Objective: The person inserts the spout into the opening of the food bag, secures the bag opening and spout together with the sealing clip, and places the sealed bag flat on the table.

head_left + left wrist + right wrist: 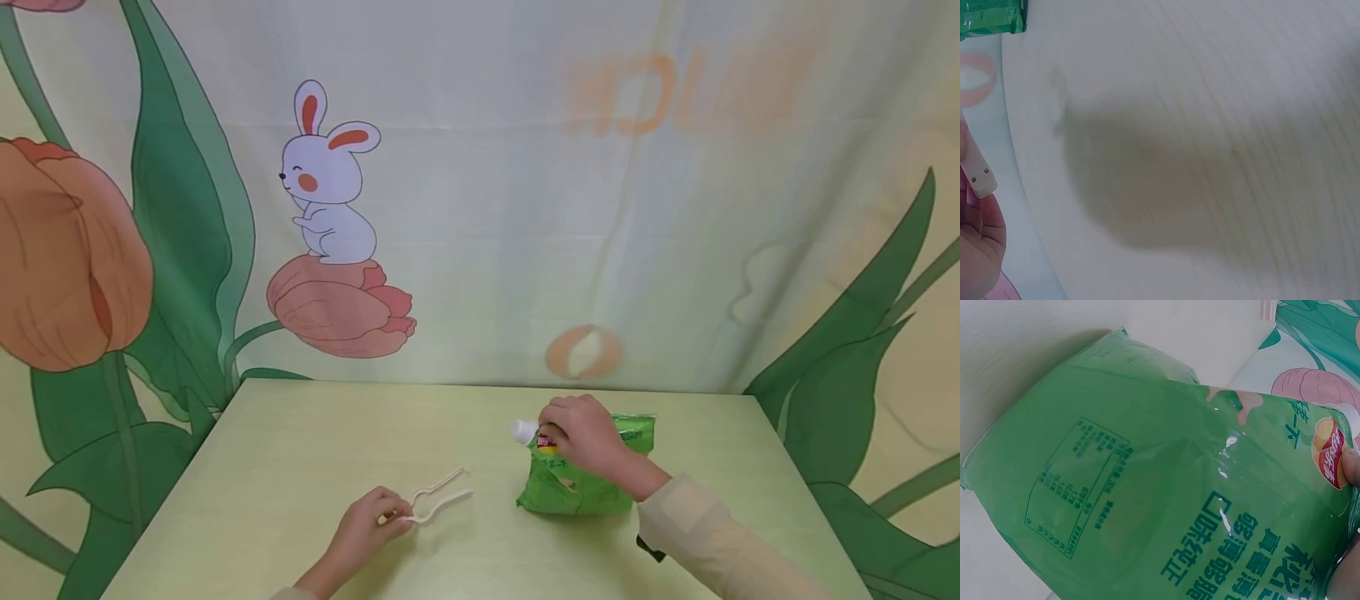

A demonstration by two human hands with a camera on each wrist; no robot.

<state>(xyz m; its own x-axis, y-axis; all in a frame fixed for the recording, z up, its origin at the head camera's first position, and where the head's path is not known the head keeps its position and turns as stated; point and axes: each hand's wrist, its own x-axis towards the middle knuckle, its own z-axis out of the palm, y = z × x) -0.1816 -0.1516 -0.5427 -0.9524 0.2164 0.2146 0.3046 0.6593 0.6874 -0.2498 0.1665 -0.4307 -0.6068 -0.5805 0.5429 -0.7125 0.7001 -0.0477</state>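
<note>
In the head view my left hand (369,527) pinches pale tongs (442,497) at one end, their two wavy arms spread apart and pointing right. The left wrist view shows a white end piece with two small square holes (980,178) between the fingers of that hand (982,244). My right hand (583,435) grips the top of a green chip bag (577,492) from above. The bag has a torn hole in its side and stands on the table. A white cap-like piece (523,431) sticks out left of the right hand; what it joins is hidden.
The pale table (285,467) has its far edge along a printed curtain (480,250) with a rabbit and tulips. A small black item (650,548) shows beneath the right sleeve (712,533).
</note>
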